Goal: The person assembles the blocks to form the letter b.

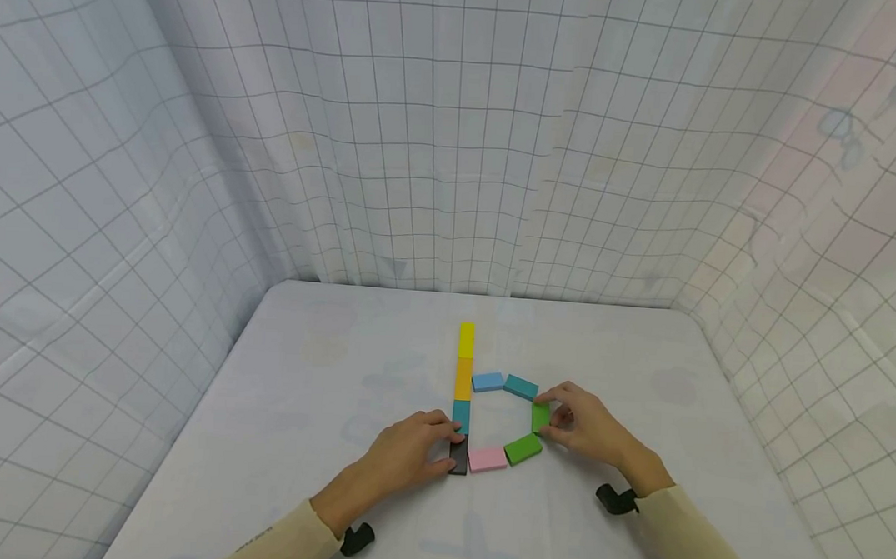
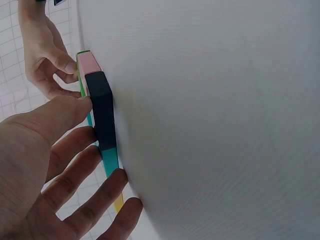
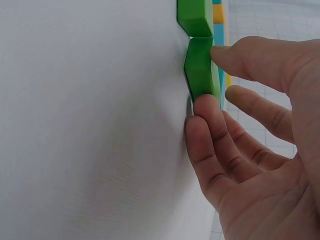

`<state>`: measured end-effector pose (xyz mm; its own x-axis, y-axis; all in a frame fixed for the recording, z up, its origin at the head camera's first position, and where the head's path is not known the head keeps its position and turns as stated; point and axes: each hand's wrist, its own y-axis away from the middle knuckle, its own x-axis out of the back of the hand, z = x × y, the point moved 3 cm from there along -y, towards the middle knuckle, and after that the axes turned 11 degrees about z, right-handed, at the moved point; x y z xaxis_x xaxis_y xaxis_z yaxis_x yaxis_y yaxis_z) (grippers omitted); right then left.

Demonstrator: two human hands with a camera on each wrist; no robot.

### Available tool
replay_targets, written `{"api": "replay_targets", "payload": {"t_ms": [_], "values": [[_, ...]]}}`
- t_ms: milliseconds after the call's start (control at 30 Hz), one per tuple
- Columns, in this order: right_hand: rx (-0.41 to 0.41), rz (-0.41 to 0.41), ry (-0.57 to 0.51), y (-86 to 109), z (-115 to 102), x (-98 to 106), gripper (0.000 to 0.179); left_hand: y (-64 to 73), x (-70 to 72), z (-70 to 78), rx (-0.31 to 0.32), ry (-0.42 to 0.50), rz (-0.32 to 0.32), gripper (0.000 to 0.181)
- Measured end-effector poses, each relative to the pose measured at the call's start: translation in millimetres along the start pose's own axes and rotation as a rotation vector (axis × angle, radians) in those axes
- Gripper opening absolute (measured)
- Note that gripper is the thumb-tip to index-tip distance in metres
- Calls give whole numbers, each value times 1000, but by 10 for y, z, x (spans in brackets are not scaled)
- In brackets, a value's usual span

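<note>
Flat coloured blocks lie on the white table in an upright line with a loop on its right. My left hand (image 1: 410, 449) rests at the line's lower end, thumb and fingertips touching the black block (image 1: 458, 462) and reaching the teal block (image 1: 461, 411) above it. My right hand (image 1: 584, 423) pinches the green block (image 1: 540, 418) at the loop's right side, thumb near one end and fingers at the other. In the right wrist view, this green block (image 3: 200, 67) meets the end of another green block (image 3: 195, 17).
Above the teal block, the line continues with an orange block (image 1: 464, 379) and a yellow block (image 1: 466, 340). The loop also has a light blue block (image 1: 488, 382), a dark teal block (image 1: 522, 388) and a pink block (image 1: 488, 460). Gridded white curtains (image 1: 454, 146) surround the table.
</note>
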<state>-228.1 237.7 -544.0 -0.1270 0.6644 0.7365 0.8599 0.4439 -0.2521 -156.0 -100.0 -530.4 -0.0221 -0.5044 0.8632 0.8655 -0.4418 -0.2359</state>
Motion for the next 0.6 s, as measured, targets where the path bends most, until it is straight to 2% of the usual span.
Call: {"api": "replay_targets", "payload": {"t_ms": [167,300,600], "values": [[-12,21,13,-23,-3,7,43,-3,-11,-1,7,-4,-4,32],[2,51,40,-54,-13,16,48,-9,-10,4,10,-12,-4,31],[-10,10,70,-87,24,-38,52,10,11,19,12,-5,-11,32]]}}
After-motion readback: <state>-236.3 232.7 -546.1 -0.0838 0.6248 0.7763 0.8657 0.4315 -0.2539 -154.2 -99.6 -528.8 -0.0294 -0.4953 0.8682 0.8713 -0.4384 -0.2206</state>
